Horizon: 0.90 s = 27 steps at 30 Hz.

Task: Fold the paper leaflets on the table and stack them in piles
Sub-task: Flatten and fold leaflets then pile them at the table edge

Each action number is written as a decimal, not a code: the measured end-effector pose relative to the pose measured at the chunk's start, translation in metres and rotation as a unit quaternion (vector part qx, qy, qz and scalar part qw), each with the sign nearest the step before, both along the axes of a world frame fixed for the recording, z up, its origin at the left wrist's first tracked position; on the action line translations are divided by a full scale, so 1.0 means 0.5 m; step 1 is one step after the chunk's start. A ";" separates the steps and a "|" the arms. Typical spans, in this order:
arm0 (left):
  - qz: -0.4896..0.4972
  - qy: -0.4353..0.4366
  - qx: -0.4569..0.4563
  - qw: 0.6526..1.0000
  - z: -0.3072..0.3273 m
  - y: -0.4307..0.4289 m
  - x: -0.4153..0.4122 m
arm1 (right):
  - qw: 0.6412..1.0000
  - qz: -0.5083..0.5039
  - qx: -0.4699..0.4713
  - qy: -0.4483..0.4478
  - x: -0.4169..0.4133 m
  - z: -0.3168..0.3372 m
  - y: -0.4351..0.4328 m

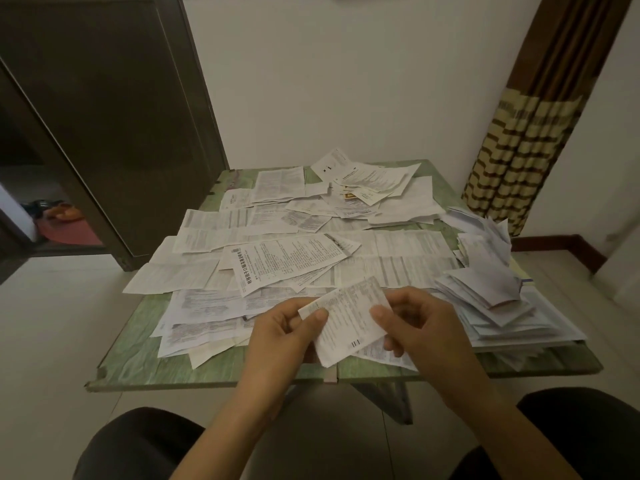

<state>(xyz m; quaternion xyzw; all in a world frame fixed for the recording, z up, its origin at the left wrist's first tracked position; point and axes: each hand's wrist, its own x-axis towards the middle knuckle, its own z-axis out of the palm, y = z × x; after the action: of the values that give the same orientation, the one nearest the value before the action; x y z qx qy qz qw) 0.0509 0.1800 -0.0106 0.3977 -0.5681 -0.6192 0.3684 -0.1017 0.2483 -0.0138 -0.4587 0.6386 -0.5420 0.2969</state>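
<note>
From the head view, the job looks well short of half done. A pile of folded leaflets (491, 299) sits at the right edge of the bench (138, 355), while many unfolded sheets (284, 261) cover most of the rest. One leaflet (349, 320) is held above the near edge, the left hand (284, 327) and right hand (415, 323) each with fingers (317, 315) pinched on one side of it, apparently mid-fold. How many folds it already has is unclear, and the pile's layers blur together.
</note>
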 end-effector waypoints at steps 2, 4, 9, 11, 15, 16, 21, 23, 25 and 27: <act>-0.011 0.001 -0.016 1.000 0.002 0.000 -0.017 | 0.999 -0.025 -0.022 0.036 -0.019 0.019 0.010; -0.032 0.017 -0.028 0.999 0.010 0.003 -0.049 | 0.994 -0.062 -0.045 0.078 -0.050 0.044 0.025; -0.096 0.046 -0.031 0.994 0.036 0.008 -0.151 | 0.971 -0.222 -0.088 0.030 -0.157 0.100 0.060; -0.119 0.023 -0.053 0.991 0.038 0.011 -0.202 | 0.949 -0.299 -0.080 -0.069 -0.214 0.102 0.067; -0.123 -0.070 -0.177 0.974 0.014 0.019 -0.283 | 0.928 -0.332 -0.030 -0.166 -0.285 0.076 0.065; -0.112 -0.074 -0.187 0.973 0.008 0.022 -0.300 | 0.932 -0.327 -0.011 -0.159 -0.297 0.066 0.066; -0.029 -0.077 -0.215 0.973 -0.015 0.016 -0.334 | 0.960 -0.253 0.114 -0.039 -0.303 0.026 0.041; -0.020 -0.103 -0.294 0.950 -0.026 0.014 -0.343 | 0.954 -0.243 0.157 0.072 -0.305 0.006 0.035; -0.035 -0.138 -0.387 0.911 -0.039 0.014 -0.354 | 0.940 -0.239 0.184 0.162 -0.304 -0.012 0.037; -0.083 -0.198 -0.435 0.875 -0.065 0.014 -0.367 | 0.923 -0.238 0.206 0.223 -0.301 -0.026 0.041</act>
<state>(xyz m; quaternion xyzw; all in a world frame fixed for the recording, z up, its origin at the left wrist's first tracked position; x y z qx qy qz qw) -0.1328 0.1871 -0.0431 0.2630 -0.8720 -0.2464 0.3311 -0.2520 0.2690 -0.0266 -0.3311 0.8761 -0.3370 0.0965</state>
